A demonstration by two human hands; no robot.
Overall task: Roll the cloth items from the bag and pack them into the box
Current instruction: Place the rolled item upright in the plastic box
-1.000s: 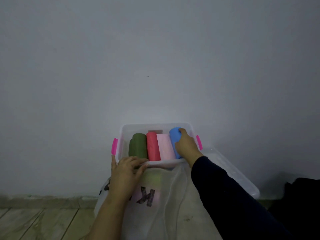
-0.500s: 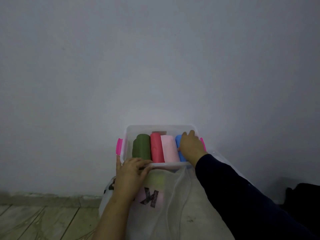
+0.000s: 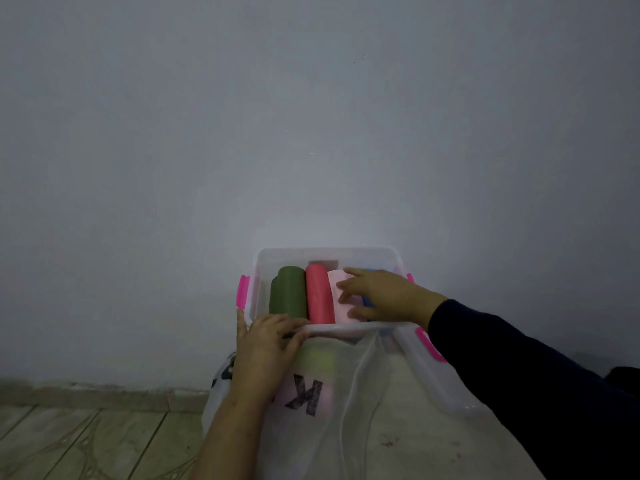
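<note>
Sliding leftward off the blue cloth roll (image 3: 366,300), the right hand (image 3: 382,295) now lies spread, flat across the pale pink cloth roll (image 3: 341,308) inside the clear plastic box (image 3: 325,252), apparently tamping it snug; the left hand (image 3: 268,344), fingers loosely extended, steadies the near rim above the translucent bag (image 3: 322,403).

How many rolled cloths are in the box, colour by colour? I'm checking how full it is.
Green roll: 1
Red roll: 1
Pink roll: 1
Blue roll, mostly hidden under the right hand: 1
Total: 4 rolls visible in the box; a darker item behind the red one is too unclear to count.
</note>
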